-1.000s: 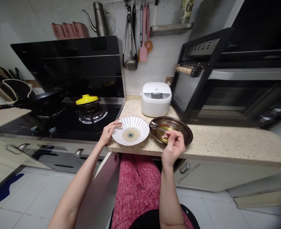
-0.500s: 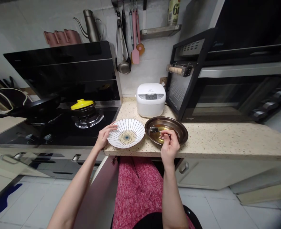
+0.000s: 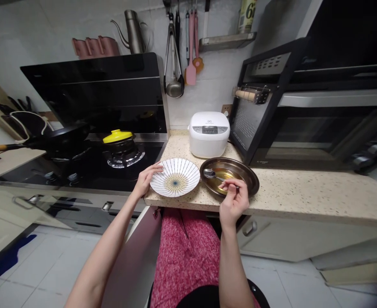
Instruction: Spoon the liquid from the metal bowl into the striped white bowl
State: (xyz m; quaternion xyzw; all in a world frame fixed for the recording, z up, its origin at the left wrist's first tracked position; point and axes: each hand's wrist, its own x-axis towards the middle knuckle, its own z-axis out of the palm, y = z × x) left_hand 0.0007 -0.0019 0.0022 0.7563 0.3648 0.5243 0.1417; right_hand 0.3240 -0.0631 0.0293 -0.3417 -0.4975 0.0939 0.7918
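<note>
My left hand (image 3: 146,179) grips the left rim of a white plate (image 3: 188,171) with dark lines fanning out from its centre. The fingers lie over the rim; the thumb is hard to see. A thin yellowish-brown liquid covers the plate's middle. In my right hand (image 3: 235,201) is a metal spoon (image 3: 209,173), its handle pinched between closed fingers. The spoon's bowl hangs over the left part of a dark metal basin (image 3: 252,188), which holds a yellowish liquid. Plate and basin stand side by side near the counter's front edge.
A white rice cooker (image 3: 209,134) stands behind the plate and basin. On the stove to the left are a small pot with a yellow lid (image 3: 117,136) and a black wok (image 3: 60,141). An oven (image 3: 316,132) stands at right. Below, a cabinet door (image 3: 134,256) hangs open.
The view has shifted slightly to the left, so everything appears further right. The spoon's bowl has turned and shows more brightly over the basin. My left hand stays on the plate.
</note>
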